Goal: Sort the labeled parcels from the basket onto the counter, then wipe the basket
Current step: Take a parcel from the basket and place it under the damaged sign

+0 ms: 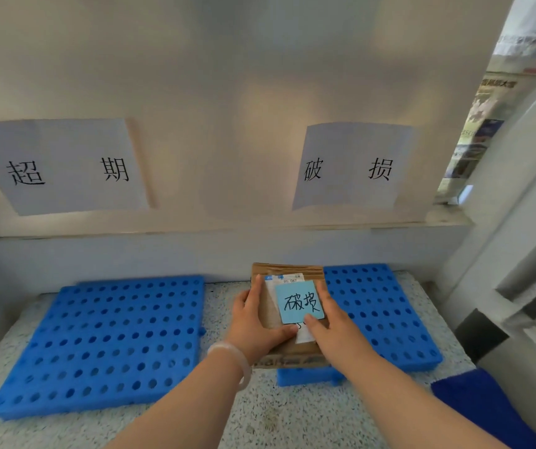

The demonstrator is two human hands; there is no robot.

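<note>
- Counter point(260, 416): speckled surface nearest me. A dark blue cloth point(487, 413) lies at its right edge.
- Left hand point(253, 322): grips the left edge of the parcel point(289, 269), thumb on top. A pale bracelet point(237, 354) circles the wrist.
- Right hand point(331, 322): grips the parcel's right edge, thumb pressing the blue note point(299, 301) marked 破损.
- Parcel: brown cardboard, over the left edge of the right mat point(386, 312). I cannot tell whether it rests there.
- Left mat point(104, 341): blue and perforated like the right one, lying apart from it.
- Wall: the sign 超期 point(62, 166) hangs above the left mat, the sign 破损 point(351, 166) above the right.
</note>
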